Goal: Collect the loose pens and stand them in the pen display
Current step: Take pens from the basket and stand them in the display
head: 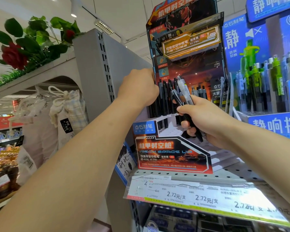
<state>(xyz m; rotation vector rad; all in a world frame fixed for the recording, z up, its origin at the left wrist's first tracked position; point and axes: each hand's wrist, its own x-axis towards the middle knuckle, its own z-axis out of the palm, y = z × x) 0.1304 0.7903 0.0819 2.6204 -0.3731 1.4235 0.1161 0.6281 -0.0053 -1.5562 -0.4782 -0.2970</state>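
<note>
A red-and-black cardboard pen display (172, 153) stands on the shelf, with several black pens (164, 99) upright in its back rows. My left hand (139, 88) grips the display's left edge. My right hand (206, 121) holds a small bunch of loose pens (182, 92) in front of the display: a clear-barrelled one and dark ones, their clicker ends pointing up and left. The lower ends of the held pens stick out below my fingers.
A blue pen display (273, 91) with green and grey pens stands to the right. Price labels (191, 195) run along the perforated shelf edge. A grey shelf upright (99, 67) is left of the display; cloth bags (64, 114) hang further left.
</note>
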